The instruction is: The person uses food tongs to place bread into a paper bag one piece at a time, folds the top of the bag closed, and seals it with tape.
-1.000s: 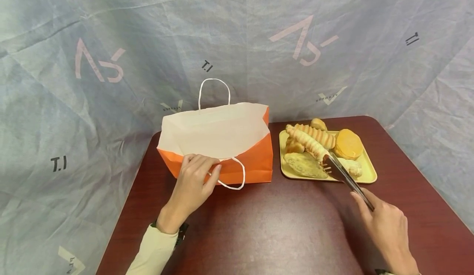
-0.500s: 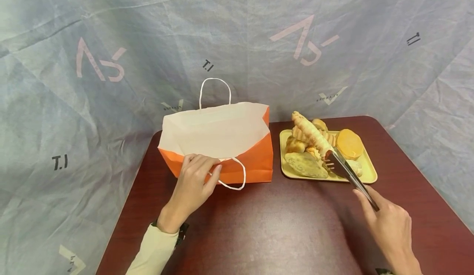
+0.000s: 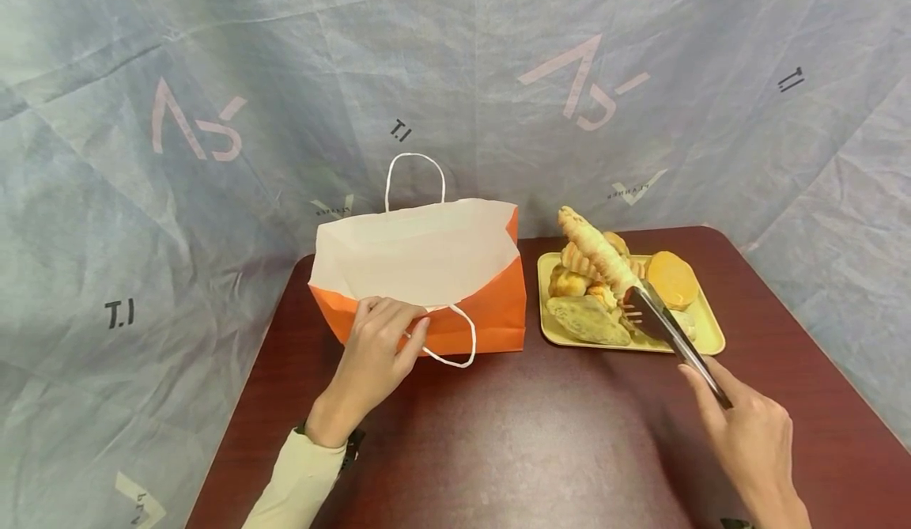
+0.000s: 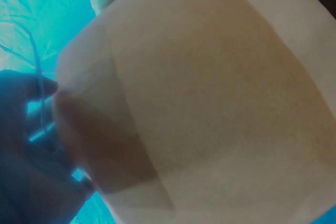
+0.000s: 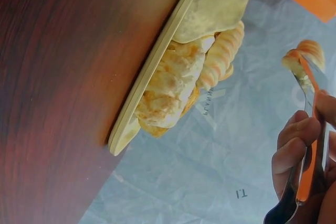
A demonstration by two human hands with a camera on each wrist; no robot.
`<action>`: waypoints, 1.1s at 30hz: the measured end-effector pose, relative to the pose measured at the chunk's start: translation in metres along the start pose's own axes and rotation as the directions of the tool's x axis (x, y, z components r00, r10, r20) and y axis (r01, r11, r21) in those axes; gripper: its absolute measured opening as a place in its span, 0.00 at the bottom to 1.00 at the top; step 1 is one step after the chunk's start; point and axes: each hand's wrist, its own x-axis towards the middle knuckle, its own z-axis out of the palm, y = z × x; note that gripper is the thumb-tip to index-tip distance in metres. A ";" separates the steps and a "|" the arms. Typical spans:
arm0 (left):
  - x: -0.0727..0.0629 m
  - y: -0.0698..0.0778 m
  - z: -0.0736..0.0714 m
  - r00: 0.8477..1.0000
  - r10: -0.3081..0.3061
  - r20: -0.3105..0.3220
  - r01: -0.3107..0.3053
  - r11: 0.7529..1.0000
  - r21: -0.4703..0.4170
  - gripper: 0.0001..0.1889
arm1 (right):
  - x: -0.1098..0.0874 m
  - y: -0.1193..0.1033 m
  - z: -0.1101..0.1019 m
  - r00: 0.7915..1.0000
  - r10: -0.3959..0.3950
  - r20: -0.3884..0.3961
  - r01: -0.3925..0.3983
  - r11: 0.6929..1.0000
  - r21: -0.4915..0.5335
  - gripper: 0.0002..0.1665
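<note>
My right hand (image 3: 750, 434) grips metal tongs (image 3: 672, 327), whose ends pinch a long ridged bread roll (image 3: 598, 248). The roll is tilted up above the yellow tray (image 3: 714, 339); the right wrist view shows its end in the tongs (image 5: 310, 150). On the tray lie several breads, among them a flat greenish bread (image 3: 587, 321) and a round yellow bun (image 3: 671, 280). At the left, my left hand (image 3: 373, 363) pinches the near rim of an orange paper bag (image 3: 491, 315) with a white inside. The bag's mouth stands wide, and its floor is hidden.
The bag's far white handle (image 3: 415, 155) stands upright, while its near handle (image 3: 470, 347) droops over the front. Beneath everything is a dark red-brown table (image 3: 527, 442). Grey printed sheeting (image 3: 455, 78) hangs close behind and at both sides.
The right hand has raised the ridged roll off the other breads with the tongs, and its far end now points higher. The left hand stays at the bag's rim.
</note>
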 end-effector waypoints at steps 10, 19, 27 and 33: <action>-0.001 -0.001 0.000 1.000 -0.004 -0.005 0.004 1.000 0.004 0.05 | 0.003 -0.005 -0.007 0.999 -0.020 -0.040 0.020 1.000 0.015 0.17; -0.003 -0.004 -0.004 1.000 -0.014 -0.012 0.014 1.000 0.004 0.05 | 0.007 -0.005 -0.014 0.991 -0.038 -0.132 0.042 0.999 0.033 0.18; -0.004 -0.004 -0.007 1.000 -0.016 -0.020 0.016 1.000 -0.009 0.05 | 0.016 -0.018 -0.014 0.976 -0.081 -0.204 0.095 0.994 0.055 0.35; -0.006 -0.003 -0.007 0.999 -0.015 -0.032 0.014 1.000 -0.012 0.04 | 0.018 -0.021 -0.015 0.972 -0.097 -0.216 0.112 0.992 0.057 0.34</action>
